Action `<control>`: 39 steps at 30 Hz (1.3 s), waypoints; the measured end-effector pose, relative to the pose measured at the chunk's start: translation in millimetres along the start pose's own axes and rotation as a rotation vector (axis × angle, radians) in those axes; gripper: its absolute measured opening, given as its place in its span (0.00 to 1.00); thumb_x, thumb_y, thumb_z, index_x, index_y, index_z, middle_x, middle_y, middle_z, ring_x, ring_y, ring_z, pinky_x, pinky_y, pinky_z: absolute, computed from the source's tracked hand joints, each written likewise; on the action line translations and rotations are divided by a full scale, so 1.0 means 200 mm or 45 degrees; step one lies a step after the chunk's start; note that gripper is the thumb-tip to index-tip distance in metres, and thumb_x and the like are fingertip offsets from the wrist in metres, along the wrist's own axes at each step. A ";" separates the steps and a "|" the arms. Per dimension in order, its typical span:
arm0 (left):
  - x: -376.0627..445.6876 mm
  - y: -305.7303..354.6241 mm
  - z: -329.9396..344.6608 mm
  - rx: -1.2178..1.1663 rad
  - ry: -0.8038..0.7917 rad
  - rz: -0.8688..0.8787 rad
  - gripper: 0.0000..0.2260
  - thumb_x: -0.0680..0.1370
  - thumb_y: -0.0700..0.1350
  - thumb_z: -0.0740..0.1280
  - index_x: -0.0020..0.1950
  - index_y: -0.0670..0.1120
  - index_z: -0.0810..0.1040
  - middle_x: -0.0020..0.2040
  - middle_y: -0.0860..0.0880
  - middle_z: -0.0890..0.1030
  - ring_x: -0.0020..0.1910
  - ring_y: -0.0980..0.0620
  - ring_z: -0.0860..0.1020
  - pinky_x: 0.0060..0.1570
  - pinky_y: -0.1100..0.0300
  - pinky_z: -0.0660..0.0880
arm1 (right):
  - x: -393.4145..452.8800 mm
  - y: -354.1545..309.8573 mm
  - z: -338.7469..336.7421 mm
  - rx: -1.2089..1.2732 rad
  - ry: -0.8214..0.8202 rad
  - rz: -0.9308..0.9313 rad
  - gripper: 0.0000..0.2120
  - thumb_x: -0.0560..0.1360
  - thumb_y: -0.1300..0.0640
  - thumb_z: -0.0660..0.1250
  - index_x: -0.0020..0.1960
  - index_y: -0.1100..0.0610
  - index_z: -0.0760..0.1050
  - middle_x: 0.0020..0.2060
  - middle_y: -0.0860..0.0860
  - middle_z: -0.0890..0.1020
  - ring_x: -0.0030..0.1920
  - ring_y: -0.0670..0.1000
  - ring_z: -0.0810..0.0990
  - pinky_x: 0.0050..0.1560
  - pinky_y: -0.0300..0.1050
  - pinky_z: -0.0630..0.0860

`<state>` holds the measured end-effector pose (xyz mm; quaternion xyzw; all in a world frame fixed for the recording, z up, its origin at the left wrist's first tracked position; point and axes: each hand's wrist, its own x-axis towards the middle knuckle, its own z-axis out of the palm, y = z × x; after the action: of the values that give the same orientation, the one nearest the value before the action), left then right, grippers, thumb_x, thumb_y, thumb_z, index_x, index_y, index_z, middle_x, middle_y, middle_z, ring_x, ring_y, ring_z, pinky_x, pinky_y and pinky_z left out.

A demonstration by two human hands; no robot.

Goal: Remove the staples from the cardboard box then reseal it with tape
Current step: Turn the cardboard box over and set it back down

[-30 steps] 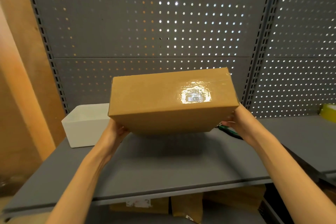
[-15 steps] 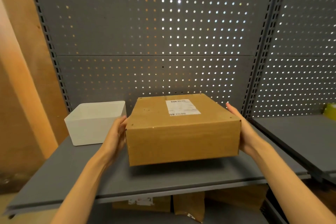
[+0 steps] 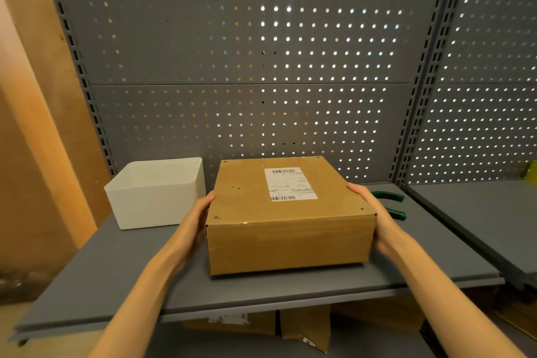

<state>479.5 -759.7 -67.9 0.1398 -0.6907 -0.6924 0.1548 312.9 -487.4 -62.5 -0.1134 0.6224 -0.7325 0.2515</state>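
Note:
A brown cardboard box (image 3: 287,241) with a white shipping label (image 3: 289,184) on top sits flat on the grey shelf (image 3: 122,270). Small dark staple marks dot the top near its corners and left side. My left hand (image 3: 195,219) presses flat against the box's left side. My right hand (image 3: 374,213) lies flat against its right side, fingers straight along the top edge. Green tool handles (image 3: 390,203) lie on the shelf just right of the box, partly hidden behind my right hand.
An open white plastic bin (image 3: 157,200) stands at the back left of the shelf, close to the box. A grey pegboard wall (image 3: 261,67) rises behind. A yellow-green object (image 3: 531,173) sits at the far right edge. More cardboard boxes (image 3: 305,328) lie below the shelf.
The box was held up and tilted with its taped side toward me; it has been turned label-up and lowered onto the shelf. Both hands stayed on its sides.

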 end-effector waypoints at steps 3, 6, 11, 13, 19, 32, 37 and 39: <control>0.01 -0.02 -0.02 -0.003 -0.006 -0.023 0.15 0.77 0.60 0.55 0.56 0.58 0.77 0.50 0.59 0.84 0.50 0.60 0.80 0.48 0.63 0.71 | 0.01 0.01 0.02 -0.005 0.010 0.015 0.16 0.73 0.40 0.62 0.51 0.49 0.80 0.40 0.50 0.86 0.36 0.47 0.84 0.33 0.39 0.76; 0.02 -0.04 -0.03 -0.016 -0.009 -0.040 0.16 0.77 0.59 0.56 0.58 0.56 0.76 0.50 0.58 0.83 0.49 0.61 0.81 0.47 0.64 0.71 | 0.02 0.03 0.04 -0.001 -0.003 -0.004 0.15 0.76 0.42 0.59 0.55 0.49 0.75 0.38 0.48 0.85 0.36 0.46 0.84 0.30 0.37 0.77; 0.03 -0.05 -0.04 -0.012 0.002 -0.058 0.15 0.78 0.58 0.56 0.59 0.56 0.75 0.49 0.59 0.84 0.47 0.62 0.81 0.43 0.67 0.73 | 0.02 0.02 0.05 -0.026 0.003 -0.003 0.14 0.76 0.42 0.58 0.56 0.47 0.74 0.38 0.47 0.85 0.36 0.46 0.84 0.33 0.37 0.77; 0.04 -0.04 -0.04 0.023 0.046 -0.057 0.14 0.78 0.57 0.56 0.60 0.56 0.74 0.47 0.60 0.84 0.46 0.62 0.81 0.44 0.66 0.71 | 0.01 0.02 0.05 -0.073 0.019 0.006 0.14 0.75 0.41 0.59 0.55 0.47 0.74 0.38 0.47 0.85 0.36 0.45 0.84 0.35 0.39 0.75; 0.04 0.06 -0.04 0.316 0.134 0.090 0.17 0.80 0.45 0.58 0.70 0.48 0.68 0.62 0.50 0.75 0.52 0.58 0.74 0.42 0.69 0.71 | 0.00 -0.03 0.06 -0.308 0.195 -0.058 0.19 0.76 0.44 0.61 0.63 0.51 0.73 0.51 0.50 0.81 0.51 0.50 0.79 0.51 0.45 0.73; 0.09 0.45 0.28 1.661 0.193 0.939 0.11 0.76 0.51 0.62 0.52 0.47 0.79 0.49 0.48 0.81 0.48 0.47 0.77 0.42 0.56 0.68 | -0.33 -0.23 0.10 -1.785 0.921 -0.695 0.17 0.77 0.47 0.61 0.61 0.56 0.74 0.53 0.51 0.79 0.53 0.52 0.77 0.45 0.46 0.73; 0.13 0.47 0.48 1.620 0.052 1.102 0.09 0.77 0.50 0.62 0.51 0.48 0.78 0.47 0.51 0.81 0.46 0.51 0.77 0.40 0.58 0.70 | -0.44 -0.25 0.00 -1.949 0.985 -0.613 0.17 0.78 0.48 0.59 0.62 0.55 0.72 0.53 0.51 0.78 0.53 0.52 0.75 0.40 0.42 0.67; 0.14 0.46 0.55 1.588 0.021 1.142 0.09 0.77 0.50 0.62 0.52 0.48 0.78 0.47 0.52 0.81 0.46 0.51 0.77 0.40 0.58 0.70 | -0.48 -0.26 -0.05 -1.933 1.026 -0.575 0.16 0.77 0.48 0.60 0.60 0.55 0.73 0.52 0.52 0.78 0.52 0.53 0.75 0.39 0.42 0.65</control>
<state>411.6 -669.2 25.8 -0.0870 -0.9429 -0.0445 0.3185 378.2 -424.2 -0.5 -0.1033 0.9443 -0.1387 -0.2800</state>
